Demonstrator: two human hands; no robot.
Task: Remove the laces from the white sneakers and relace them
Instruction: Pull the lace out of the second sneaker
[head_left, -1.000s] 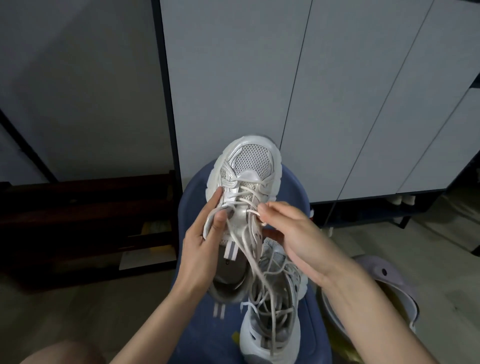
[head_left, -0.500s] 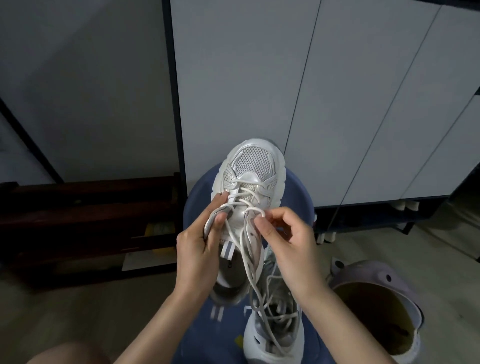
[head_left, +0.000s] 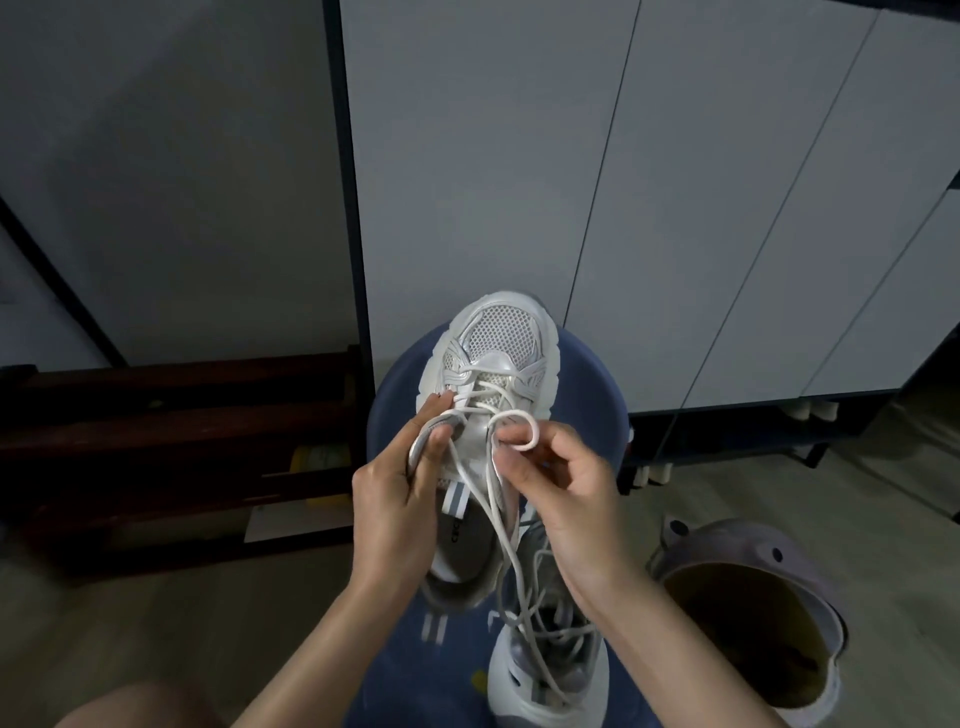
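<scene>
A white sneaker (head_left: 498, 338) with a mesh toe points away from me above a blue stool (head_left: 587, 395). My left hand (head_left: 400, 493) grips its left side by the eyelets, thumb on the lace. My right hand (head_left: 556, 488) pinches a loop of the white lace (head_left: 522, 431) at the right eyelets. Loose lace ends hang down toward me. The second white sneaker (head_left: 550, 670) lies on the stool below, its own laces slack.
White cabinet doors (head_left: 675, 208) rise behind the stool. A dark wooden shelf (head_left: 171, 441) stands at the left. A pale clog shoe (head_left: 753, 608) lies on the floor at the right. My bare knee (head_left: 130, 706) shows at the bottom left.
My right hand has curled and drawn the lace up into a loop at the right eyelets. The left hand keeps its hold on the sneaker. The view has tilted down slightly.
</scene>
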